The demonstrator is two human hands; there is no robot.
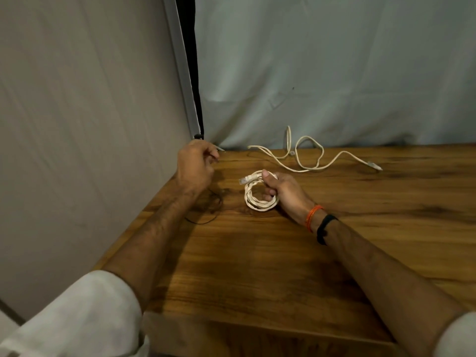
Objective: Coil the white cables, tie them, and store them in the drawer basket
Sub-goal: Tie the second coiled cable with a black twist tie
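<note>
head | right hand [284,194] gripped the coiled white cable [260,195], fingers curled through it, just above the wooden surface [257,266] | left hand [197,164] pinched a thin dark tie (hard to see) | second cable [309,153] lay loose, uncoiled | tying, storing remained; basket unseen

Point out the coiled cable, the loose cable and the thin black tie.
coiled cable [260,199], head view, lower loops.
loose cable [306,153], head view, middle loop.
thin black tie [206,220], head view, curved strand on table.
</note>
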